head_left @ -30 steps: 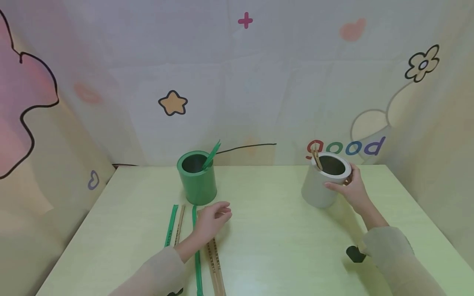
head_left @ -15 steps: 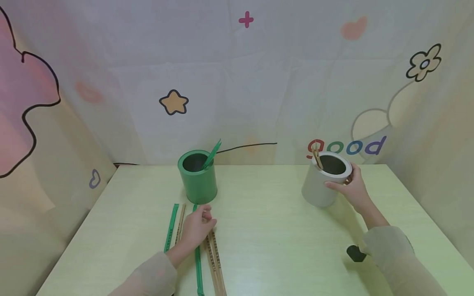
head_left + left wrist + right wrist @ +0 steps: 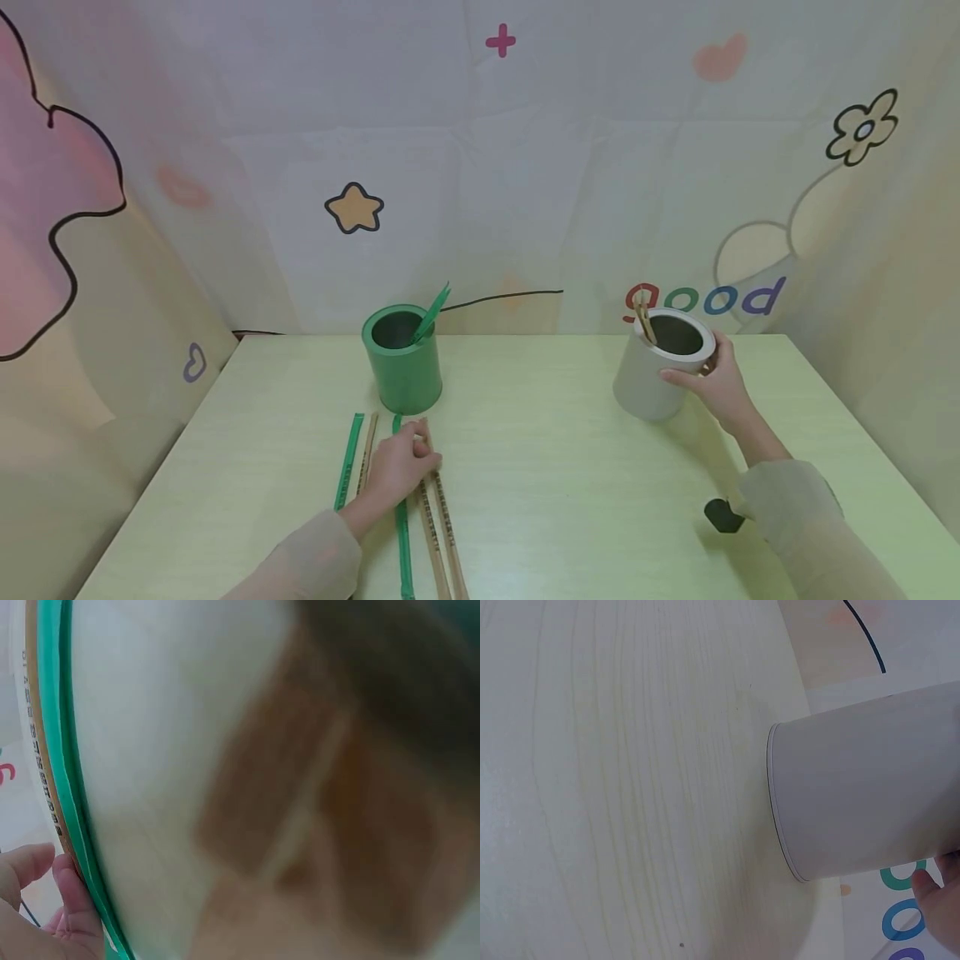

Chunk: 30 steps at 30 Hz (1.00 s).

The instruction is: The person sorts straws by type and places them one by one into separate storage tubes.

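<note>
My left hand (image 3: 420, 448) lies on the row of sticks in front of the green cup (image 3: 402, 367), its curled fingers pinching the top end of a wooden stick (image 3: 437, 521). In the blurred left wrist view my fingertips (image 3: 64, 892) touch a wooden stick (image 3: 41, 765) and a green stick (image 3: 64, 772). A green stick (image 3: 432, 311) leans inside the green cup. My right hand (image 3: 701, 367) grips the rim of the grey cup (image 3: 651, 379), which tilts toward me and holds a wooden stick (image 3: 642, 319). The right wrist view shows the grey cup (image 3: 862, 802) and a fingertip (image 3: 937, 904).
On the pale table (image 3: 555, 467) lie two more green sticks (image 3: 348, 462) (image 3: 403, 542) and other wooden sticks (image 3: 366, 450). A small black object (image 3: 723, 515) sits by my right sleeve. A printed cloth backdrop (image 3: 480, 167) closes off the back and sides.
My left hand pulled back from beside the green cup and curled down onto the sticks; the wooden sticks under it have splayed slightly. The right hand and grey cup stayed put.
</note>
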Each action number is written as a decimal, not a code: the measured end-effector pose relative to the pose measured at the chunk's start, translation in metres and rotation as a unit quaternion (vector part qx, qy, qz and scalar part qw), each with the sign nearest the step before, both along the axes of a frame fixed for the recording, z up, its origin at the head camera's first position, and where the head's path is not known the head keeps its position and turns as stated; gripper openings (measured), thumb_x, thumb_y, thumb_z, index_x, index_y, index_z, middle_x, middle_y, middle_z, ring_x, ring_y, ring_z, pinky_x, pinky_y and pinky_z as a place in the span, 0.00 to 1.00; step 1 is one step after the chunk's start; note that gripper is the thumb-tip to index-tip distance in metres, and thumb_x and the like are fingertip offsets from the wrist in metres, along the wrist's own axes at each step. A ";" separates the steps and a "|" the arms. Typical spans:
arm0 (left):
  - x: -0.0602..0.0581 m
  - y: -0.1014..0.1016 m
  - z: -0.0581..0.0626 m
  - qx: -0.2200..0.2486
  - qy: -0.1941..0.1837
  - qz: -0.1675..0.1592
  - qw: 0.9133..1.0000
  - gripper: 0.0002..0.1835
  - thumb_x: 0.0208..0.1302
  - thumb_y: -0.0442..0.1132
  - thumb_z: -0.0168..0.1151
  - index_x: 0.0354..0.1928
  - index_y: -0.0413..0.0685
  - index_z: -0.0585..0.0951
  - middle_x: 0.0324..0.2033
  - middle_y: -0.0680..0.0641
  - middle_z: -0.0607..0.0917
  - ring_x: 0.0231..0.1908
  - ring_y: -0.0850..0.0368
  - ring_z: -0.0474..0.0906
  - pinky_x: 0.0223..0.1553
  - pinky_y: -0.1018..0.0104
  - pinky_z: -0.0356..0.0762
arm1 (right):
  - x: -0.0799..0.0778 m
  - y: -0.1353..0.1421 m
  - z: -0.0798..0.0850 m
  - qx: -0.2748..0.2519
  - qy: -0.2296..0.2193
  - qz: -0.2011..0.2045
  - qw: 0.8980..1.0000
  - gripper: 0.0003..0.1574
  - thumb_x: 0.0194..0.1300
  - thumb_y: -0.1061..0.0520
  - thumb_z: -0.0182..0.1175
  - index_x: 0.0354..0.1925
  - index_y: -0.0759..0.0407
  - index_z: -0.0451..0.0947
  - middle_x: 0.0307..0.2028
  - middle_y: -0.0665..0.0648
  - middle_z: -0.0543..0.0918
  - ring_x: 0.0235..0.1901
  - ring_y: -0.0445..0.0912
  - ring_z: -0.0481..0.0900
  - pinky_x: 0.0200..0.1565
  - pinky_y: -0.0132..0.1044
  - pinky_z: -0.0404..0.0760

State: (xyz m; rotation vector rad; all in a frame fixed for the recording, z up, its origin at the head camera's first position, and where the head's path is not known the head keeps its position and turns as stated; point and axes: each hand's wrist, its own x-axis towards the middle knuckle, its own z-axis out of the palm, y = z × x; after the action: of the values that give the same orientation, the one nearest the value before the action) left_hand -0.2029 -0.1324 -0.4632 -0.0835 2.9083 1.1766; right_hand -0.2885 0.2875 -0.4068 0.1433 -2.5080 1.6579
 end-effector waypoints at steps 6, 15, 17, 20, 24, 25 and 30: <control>-0.003 0.007 0.000 -0.030 -0.016 -0.006 0.999 0.21 0.49 0.44 0.64 0.45 0.43 0.74 0.23 0.54 0.79 0.19 0.63 0.69 0.19 0.72 0.65 | -0.001 0.000 0.000 -0.003 0.002 -0.002 1.000 0.56 0.53 0.58 0.63 0.65 0.63 0.34 0.62 0.66 0.48 0.61 0.57 0.51 0.61 0.56 0.55; -0.009 0.015 0.000 -0.083 -0.029 -0.003 0.996 0.20 0.47 0.46 0.64 0.43 0.47 0.74 0.17 0.57 0.75 0.17 0.63 0.68 0.17 0.70 0.62 | -0.002 0.001 -0.001 -0.006 0.002 0.001 1.000 0.56 0.53 0.58 0.63 0.65 0.62 0.34 0.62 0.66 0.48 0.61 0.58 0.50 0.61 0.57 0.54; -0.009 0.016 0.001 -0.090 -0.029 -0.001 0.996 0.19 0.47 0.45 0.63 0.41 0.47 0.74 0.16 0.57 0.75 0.16 0.63 0.68 0.16 0.70 0.62 | -0.002 0.001 -0.001 -0.005 0.003 0.001 1.000 0.56 0.53 0.58 0.63 0.65 0.62 0.34 0.62 0.66 0.48 0.61 0.57 0.50 0.61 0.57 0.54; -0.009 0.018 0.001 -0.092 -0.031 0.007 0.995 0.17 0.47 0.43 0.62 0.42 0.48 0.74 0.16 0.56 0.75 0.16 0.62 0.68 0.15 0.69 0.61 | -0.002 0.001 -0.002 0.001 0.004 0.001 1.000 0.55 0.53 0.58 0.62 0.65 0.62 0.35 0.62 0.65 0.49 0.61 0.56 0.51 0.61 0.55 0.56; -0.008 0.020 0.003 -0.095 -0.048 0.013 0.994 0.18 0.47 0.41 0.59 0.44 0.49 0.74 0.16 0.54 0.75 0.16 0.59 0.68 0.15 0.67 0.61 | -0.003 0.002 -0.002 0.006 0.003 0.000 1.000 0.55 0.54 0.58 0.62 0.65 0.61 0.35 0.62 0.65 0.49 0.61 0.55 0.52 0.61 0.53 0.57; -0.009 0.020 0.003 -0.096 -0.051 0.013 0.994 0.18 0.47 0.41 0.59 0.44 0.49 0.73 0.16 0.54 0.75 0.16 0.59 0.68 0.15 0.67 0.61 | -0.003 0.002 -0.002 0.006 0.003 0.000 1.000 0.55 0.54 0.58 0.62 0.65 0.61 0.34 0.62 0.65 0.49 0.61 0.55 0.52 0.61 0.53 0.57; -0.010 0.022 0.003 -0.093 -0.061 0.009 0.994 0.16 0.48 0.43 0.59 0.42 0.48 0.74 0.18 0.53 0.75 0.18 0.58 0.69 0.17 0.67 0.63 | -0.002 0.002 -0.002 -0.001 0.000 0.001 1.000 0.56 0.53 0.58 0.62 0.65 0.62 0.34 0.62 0.66 0.49 0.61 0.57 0.51 0.61 0.56 0.55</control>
State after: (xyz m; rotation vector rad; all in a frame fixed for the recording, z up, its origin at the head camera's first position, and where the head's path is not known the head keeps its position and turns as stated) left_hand -0.2127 -0.1107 -0.4597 -0.1757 2.9052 0.8644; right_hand -0.2909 0.2892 -0.4084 0.1451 -2.5062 1.6612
